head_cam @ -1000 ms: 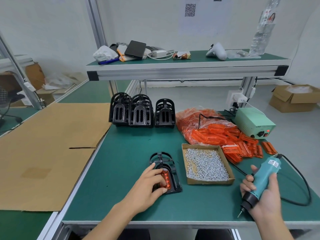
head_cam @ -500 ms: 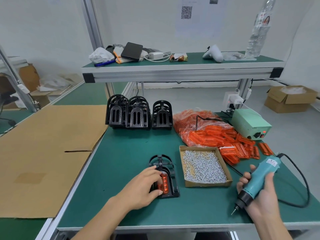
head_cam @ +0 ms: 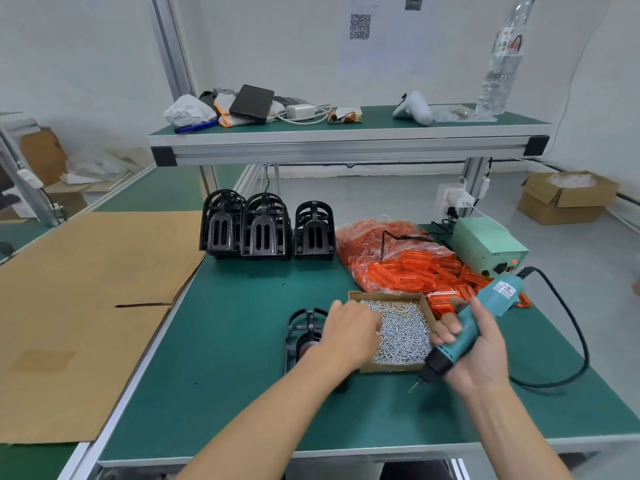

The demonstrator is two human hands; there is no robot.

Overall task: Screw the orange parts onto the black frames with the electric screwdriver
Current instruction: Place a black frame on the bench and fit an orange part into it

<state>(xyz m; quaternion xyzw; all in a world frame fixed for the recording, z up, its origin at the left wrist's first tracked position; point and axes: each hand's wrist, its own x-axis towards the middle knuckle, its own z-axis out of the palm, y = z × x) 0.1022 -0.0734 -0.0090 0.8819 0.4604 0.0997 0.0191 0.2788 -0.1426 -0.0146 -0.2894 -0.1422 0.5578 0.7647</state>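
A black frame (head_cam: 305, 325) lies flat on the green table (head_cam: 242, 341), with an orange part (head_cam: 304, 348) seated in it and half hidden by my left wrist. My left hand (head_cam: 348, 332) reaches into the cardboard box of screws (head_cam: 389, 368), fingers curled down onto the screws (head_cam: 408, 336); I cannot see whether it holds one. My right hand (head_cam: 483, 355) grips the teal electric screwdriver (head_cam: 485, 306), which tilts with its bit down-left over the table just right of the box's front corner.
Loose orange parts and a bag of them (head_cam: 408, 271) lie behind the box. Three stacks of black frames (head_cam: 263, 226) stand at the back. A green power unit (head_cam: 488, 244) sits far right, and its black cable (head_cam: 576, 327) loops past my right hand. Cardboard sheet (head_cam: 86, 289) at left; shelf (head_cam: 346, 143) overhead.
My left hand has left the black frame and moved right into the screw box. My right hand has brought the screwdriver up and left, close to the box.
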